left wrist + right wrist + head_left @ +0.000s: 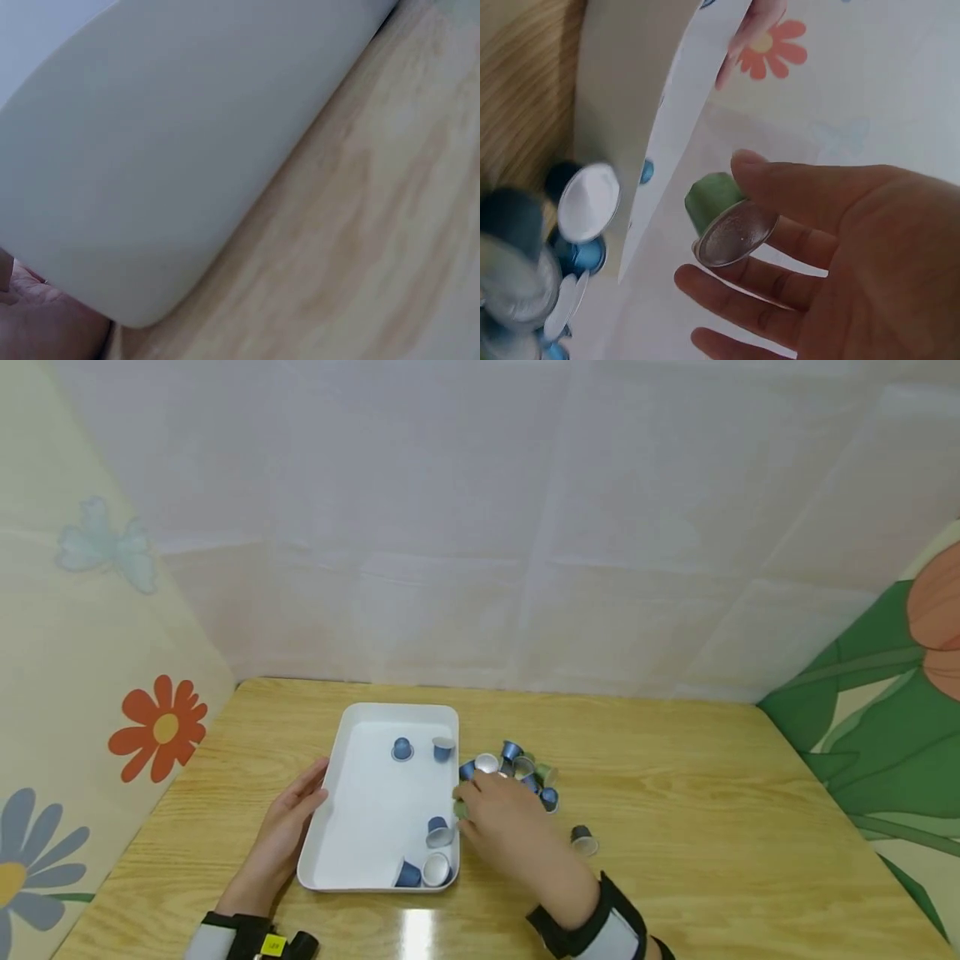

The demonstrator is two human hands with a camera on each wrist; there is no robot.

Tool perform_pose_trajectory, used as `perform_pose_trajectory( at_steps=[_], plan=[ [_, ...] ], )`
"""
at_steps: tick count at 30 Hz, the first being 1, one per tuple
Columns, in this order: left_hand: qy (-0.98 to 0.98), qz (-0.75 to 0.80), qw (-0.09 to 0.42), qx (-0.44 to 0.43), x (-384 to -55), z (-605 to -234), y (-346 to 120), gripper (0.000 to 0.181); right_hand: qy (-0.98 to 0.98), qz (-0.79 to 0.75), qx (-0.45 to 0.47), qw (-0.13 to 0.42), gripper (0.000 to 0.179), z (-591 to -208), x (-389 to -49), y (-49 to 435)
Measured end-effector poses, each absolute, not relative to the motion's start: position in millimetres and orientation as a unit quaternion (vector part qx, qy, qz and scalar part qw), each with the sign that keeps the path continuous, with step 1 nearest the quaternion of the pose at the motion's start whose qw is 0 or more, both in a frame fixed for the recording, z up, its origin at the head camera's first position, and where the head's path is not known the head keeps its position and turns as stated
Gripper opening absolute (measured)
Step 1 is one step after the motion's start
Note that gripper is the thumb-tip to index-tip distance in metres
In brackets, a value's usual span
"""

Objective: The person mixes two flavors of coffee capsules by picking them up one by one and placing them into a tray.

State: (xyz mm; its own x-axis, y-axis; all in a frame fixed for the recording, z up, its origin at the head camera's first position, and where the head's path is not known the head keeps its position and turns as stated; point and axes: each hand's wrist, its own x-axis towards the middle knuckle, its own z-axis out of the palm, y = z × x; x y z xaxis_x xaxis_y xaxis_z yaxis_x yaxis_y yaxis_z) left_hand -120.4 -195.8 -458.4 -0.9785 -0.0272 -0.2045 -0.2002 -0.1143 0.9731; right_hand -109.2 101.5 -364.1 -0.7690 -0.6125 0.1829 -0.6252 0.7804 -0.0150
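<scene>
Pinched by the right hand (506,818) at the tray's (367,810) right edge, the green capsule (711,201) could clip it and fall outside if the left hand (283,827), fingers extended against the tray's left side, lets the tray shift.

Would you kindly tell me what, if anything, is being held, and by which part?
The right hand pinches a green capsule near its rim; the left hand touches the left edge of the white tray.
</scene>
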Motion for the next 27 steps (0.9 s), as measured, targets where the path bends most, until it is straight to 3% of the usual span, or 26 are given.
perform_pose_trajectory(
  at_steps=[10, 27],
  plan=[
    [0.666, 0.738, 0.061, -0.093, -122, -459, -195, 0.055, -0.898, 0.051, 0.433, 0.051, 0.026, -371, -93, 66],
    [0.667, 0.738, 0.061, -0.084, -121, -458, -196, 0.056, -0.895, 0.024, 0.439, 0.078, 0.023, -388, -88, 58]
  ],
)
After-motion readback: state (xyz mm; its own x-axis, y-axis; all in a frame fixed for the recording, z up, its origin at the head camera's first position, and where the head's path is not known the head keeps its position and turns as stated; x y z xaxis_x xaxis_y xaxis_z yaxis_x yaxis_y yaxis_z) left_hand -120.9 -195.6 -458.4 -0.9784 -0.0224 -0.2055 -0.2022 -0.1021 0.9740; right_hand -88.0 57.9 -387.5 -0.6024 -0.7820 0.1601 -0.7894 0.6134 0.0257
